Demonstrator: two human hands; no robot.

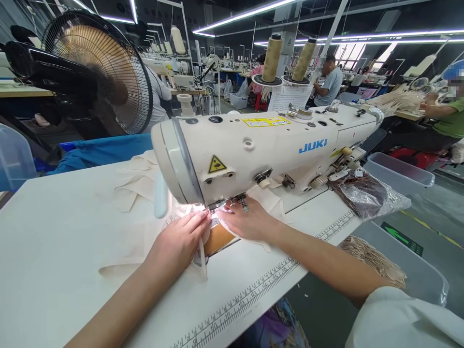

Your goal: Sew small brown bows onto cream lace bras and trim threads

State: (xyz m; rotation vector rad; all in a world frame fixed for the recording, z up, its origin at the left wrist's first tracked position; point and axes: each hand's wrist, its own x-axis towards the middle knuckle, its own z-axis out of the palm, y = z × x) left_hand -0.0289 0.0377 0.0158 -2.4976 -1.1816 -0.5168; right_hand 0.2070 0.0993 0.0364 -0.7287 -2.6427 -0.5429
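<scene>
Under the lit needle area of a white JUKI sewing machine (268,145) lies thin cream fabric (145,241). My left hand (184,234) is at the left of the presser foot (216,205), its fingers closed together on the fabric edge. From the right, my right hand (248,218) reaches beneath the machine head, with its fingers closed on the fabric beside the foot; some fingertips are hidden by machine parts. Between the hands a tan-orange plate (218,238) shows. A narrow cream strip (202,261) hangs down by my left hand.
More cream pieces (136,186) lie left of the machine on the white table (54,232). A ruler strip (250,295) runs along its front edge. At right are a plastic bag (373,193) and a clear bin (431,275). A large fan (105,72) stands behind; co-workers sit farther back.
</scene>
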